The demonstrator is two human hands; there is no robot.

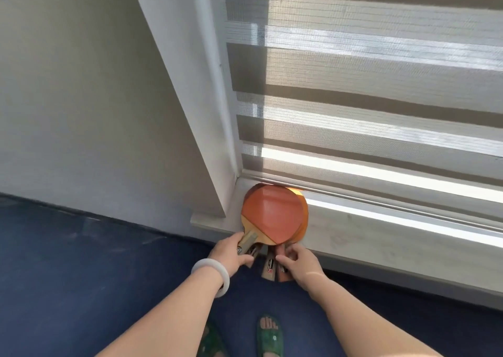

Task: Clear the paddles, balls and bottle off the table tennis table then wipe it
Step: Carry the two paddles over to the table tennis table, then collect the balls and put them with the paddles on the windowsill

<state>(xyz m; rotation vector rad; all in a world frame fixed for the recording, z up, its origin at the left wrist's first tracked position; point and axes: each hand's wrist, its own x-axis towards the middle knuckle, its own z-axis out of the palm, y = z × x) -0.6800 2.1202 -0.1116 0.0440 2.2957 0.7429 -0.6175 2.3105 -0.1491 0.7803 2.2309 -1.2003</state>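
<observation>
A stack of table tennis paddles (pixel 273 212) with orange-red rubber lies on the pale window sill (pixel 367 237), blades in the sill's left corner and wooden handles sticking out over its front edge. My left hand (pixel 234 253), a white bangle on its wrist, grips the leftmost handle. My right hand (pixel 296 260) pinches the handles on the right side of the stack. The table tennis table, the balls and the bottle are out of view.
A striped roller blind (pixel 367 98) hangs down to the sill behind the paddles. A white wall (pixel 81 98) and window reveal (pixel 190 98) stand to the left. Dark blue floor (pixel 81 275) lies below, with my feet in green sandals (pixel 269 335).
</observation>
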